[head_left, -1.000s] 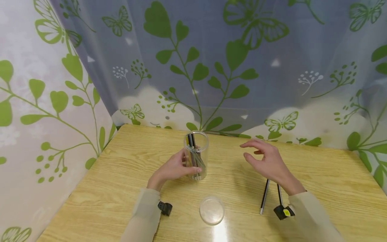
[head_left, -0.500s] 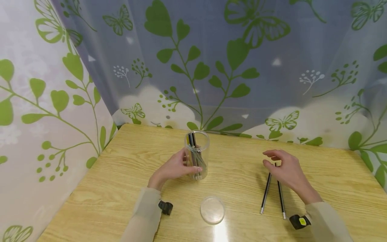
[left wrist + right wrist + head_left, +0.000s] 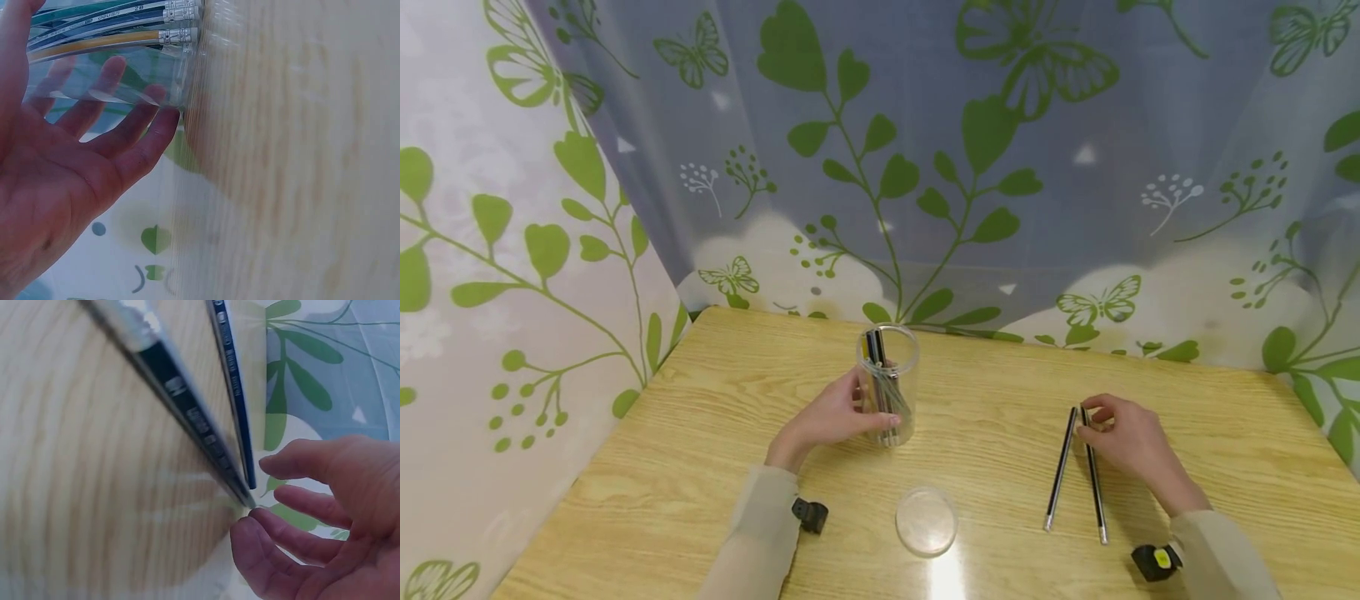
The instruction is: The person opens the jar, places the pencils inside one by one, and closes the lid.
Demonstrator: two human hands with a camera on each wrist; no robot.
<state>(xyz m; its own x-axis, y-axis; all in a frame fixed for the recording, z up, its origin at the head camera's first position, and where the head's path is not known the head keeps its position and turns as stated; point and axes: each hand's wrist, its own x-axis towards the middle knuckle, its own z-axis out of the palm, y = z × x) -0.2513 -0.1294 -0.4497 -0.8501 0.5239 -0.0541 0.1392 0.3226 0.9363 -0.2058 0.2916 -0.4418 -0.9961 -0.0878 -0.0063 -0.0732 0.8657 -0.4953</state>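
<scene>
My left hand (image 3: 831,414) grips a clear plastic jar (image 3: 906,404) standing on the table, thumb across its front and fingers behind. Inside it lean several pencils (image 3: 877,346); the left wrist view shows a yellow one (image 3: 106,45) among dark ones, metal ferrules at the jar's bottom. Two dark pencils lie to the right, a left pencil (image 3: 1060,471) and a right pencil (image 3: 1094,487), eraser ends toward me, far ends close together. At the right pencil's far end is my right hand (image 3: 1131,437), thumb and fingertips parted around the tip.
A clear round lid (image 3: 926,522) lies on the wooden table (image 3: 1000,467) in front of the jar. Behind the table's far edge hangs a curtain (image 3: 925,250) printed with leaves and butterflies; another patterned sheet (image 3: 527,350) hangs at the left.
My right hand has moved right and toward me, down to the right pencil's far end, uncovering both pencils. My left hand and the jar have stayed in place.
</scene>
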